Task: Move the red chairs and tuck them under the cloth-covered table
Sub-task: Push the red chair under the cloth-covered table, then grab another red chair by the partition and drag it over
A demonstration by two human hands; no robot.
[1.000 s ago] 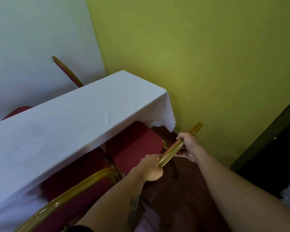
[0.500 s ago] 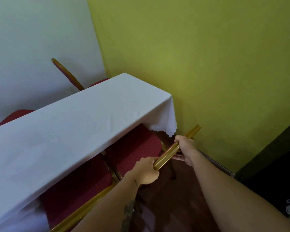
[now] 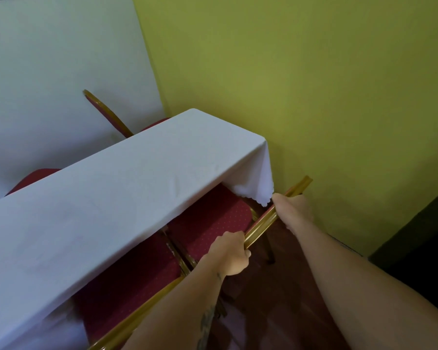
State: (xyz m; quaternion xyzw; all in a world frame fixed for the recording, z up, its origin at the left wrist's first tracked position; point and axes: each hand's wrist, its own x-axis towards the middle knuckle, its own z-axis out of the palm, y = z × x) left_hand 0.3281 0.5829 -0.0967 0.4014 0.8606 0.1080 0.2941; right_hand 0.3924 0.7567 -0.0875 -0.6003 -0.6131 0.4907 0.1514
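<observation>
A long table under a white cloth (image 3: 116,198) runs from lower left to the yellow wall. A red chair with a gold frame (image 3: 213,223) stands at its near right end, the seat partly beneath the cloth. My left hand (image 3: 229,256) and my right hand (image 3: 292,210) both grip the gold top rail (image 3: 262,223) of that chair's back. A second red chair (image 3: 127,279) sits to its left, seat under the table, its gold back rail crossing under my left forearm.
On the table's far side stand two more red chairs, one back (image 3: 104,112) against the white wall and one seat (image 3: 33,178) at the left. The yellow wall (image 3: 314,97) is close on the right. Dark wooden floor (image 3: 276,311) lies below my arms.
The held chair has slid further beneath the cloth and toward the yellow wall, with both hands still on its rail. The view has shifted slightly.
</observation>
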